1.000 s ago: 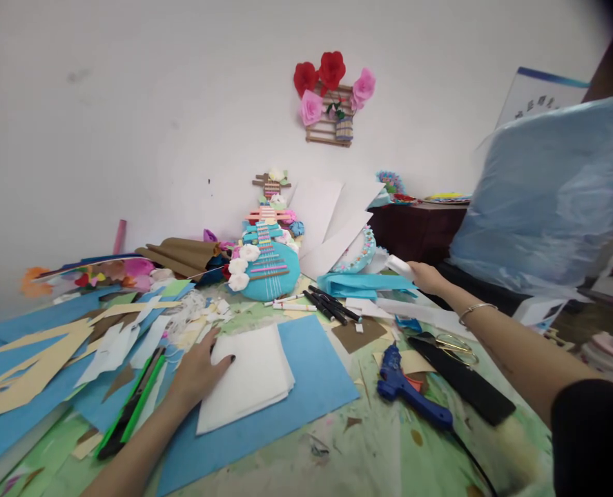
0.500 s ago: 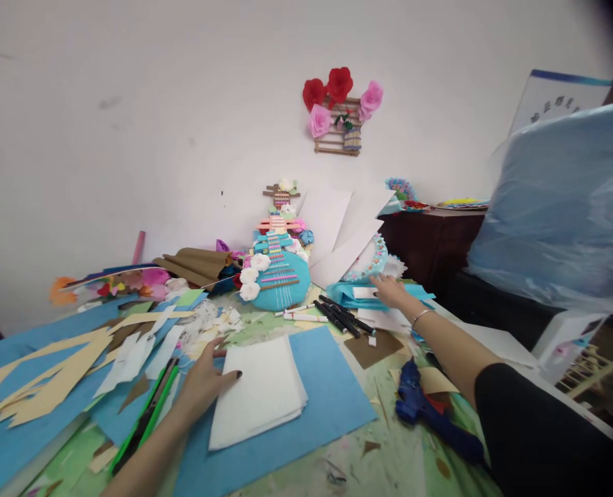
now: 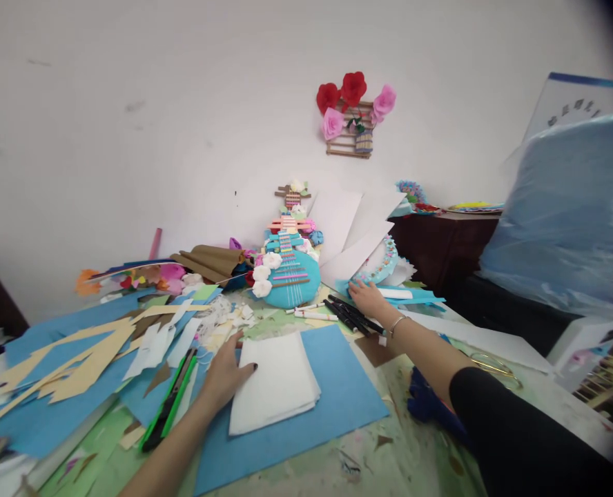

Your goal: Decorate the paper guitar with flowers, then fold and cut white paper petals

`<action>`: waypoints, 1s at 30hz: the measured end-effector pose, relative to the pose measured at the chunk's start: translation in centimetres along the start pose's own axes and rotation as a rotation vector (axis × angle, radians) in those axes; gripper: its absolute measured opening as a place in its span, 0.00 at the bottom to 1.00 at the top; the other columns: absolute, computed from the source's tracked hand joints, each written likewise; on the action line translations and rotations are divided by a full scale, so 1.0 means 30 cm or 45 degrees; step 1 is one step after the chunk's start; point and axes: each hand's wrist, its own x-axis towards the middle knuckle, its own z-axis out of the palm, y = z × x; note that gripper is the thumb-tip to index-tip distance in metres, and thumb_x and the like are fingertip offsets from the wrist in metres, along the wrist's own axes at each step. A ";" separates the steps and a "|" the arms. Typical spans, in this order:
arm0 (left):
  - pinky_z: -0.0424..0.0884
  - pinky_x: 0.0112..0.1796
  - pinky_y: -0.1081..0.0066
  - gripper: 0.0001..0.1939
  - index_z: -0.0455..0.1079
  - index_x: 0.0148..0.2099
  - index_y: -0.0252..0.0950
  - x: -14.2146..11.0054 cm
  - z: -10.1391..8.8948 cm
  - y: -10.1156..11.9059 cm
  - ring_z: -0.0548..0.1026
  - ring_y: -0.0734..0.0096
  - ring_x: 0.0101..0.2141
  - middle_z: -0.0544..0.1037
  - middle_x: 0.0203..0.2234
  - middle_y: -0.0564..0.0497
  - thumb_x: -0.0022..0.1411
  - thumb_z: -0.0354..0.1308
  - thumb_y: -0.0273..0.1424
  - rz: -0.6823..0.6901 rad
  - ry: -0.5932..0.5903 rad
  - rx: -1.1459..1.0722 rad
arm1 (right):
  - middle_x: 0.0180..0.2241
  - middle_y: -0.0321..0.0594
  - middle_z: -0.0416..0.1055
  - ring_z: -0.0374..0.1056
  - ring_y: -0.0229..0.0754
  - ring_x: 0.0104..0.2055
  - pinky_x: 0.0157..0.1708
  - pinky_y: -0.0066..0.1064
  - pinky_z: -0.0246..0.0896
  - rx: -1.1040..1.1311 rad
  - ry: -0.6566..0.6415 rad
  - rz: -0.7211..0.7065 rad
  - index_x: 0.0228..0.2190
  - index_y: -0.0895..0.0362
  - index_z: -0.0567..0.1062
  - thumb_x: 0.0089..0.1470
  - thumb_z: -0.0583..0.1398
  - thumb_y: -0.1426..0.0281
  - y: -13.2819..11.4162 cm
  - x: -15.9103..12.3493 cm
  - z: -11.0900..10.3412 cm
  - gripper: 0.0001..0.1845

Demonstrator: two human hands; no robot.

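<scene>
My left hand (image 3: 227, 375) lies flat with fingers spread on the left edge of a stack of white paper sheets (image 3: 278, 382), which rests on a blue sheet (image 3: 332, 400). My right hand (image 3: 367, 298), a bracelet on its wrist, reaches across the table with fingers stretched out, resting on light blue paper (image 3: 410, 298) just beyond a row of black markers (image 3: 351, 315). A small white roll (image 3: 395, 293) lies just right of the fingers. Neither hand grips anything.
A green utility knife (image 3: 169, 400) lies left of my left hand. Blue and tan paper cutouts (image 3: 68, 359) cover the left side. A blue paper guitar model (image 3: 290, 269) and white sheets (image 3: 348, 228) lean on the wall. A blue glue gun (image 3: 431, 404) sits partly under my right arm.
My right hand has swung left from the table's right edge, where it held a white roll, to the light blue paper and now lies open. The left hand has stayed on the white stack.
</scene>
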 end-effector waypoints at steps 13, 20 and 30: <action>0.67 0.34 0.69 0.35 0.56 0.58 0.30 0.015 0.002 -0.017 0.72 0.69 0.29 0.70 0.47 0.43 0.46 0.58 0.28 -0.053 -0.067 -0.076 | 0.45 0.52 0.70 0.66 0.48 0.46 0.44 0.32 0.56 0.232 0.163 0.599 0.54 0.64 0.58 0.51 0.50 0.80 0.028 0.069 0.028 0.26; 0.67 0.35 0.68 0.34 0.56 0.58 0.31 0.020 0.019 -0.037 0.73 0.66 0.34 0.70 0.48 0.42 0.47 0.58 0.28 -0.019 -0.052 -0.023 | 0.49 0.61 0.62 0.62 0.53 0.49 0.43 0.36 0.58 0.263 0.226 0.784 0.55 0.70 0.54 0.57 0.49 0.60 0.024 0.106 -0.014 0.31; 0.68 0.37 0.68 0.33 0.55 0.58 0.32 0.022 0.027 -0.048 0.73 0.63 0.39 0.69 0.48 0.43 0.48 0.56 0.29 -0.011 -0.062 -0.051 | 0.47 0.49 0.68 0.60 0.53 0.52 0.48 0.40 0.54 0.220 -0.056 0.407 0.50 0.55 0.65 0.42 0.65 0.68 -0.036 0.166 0.011 0.31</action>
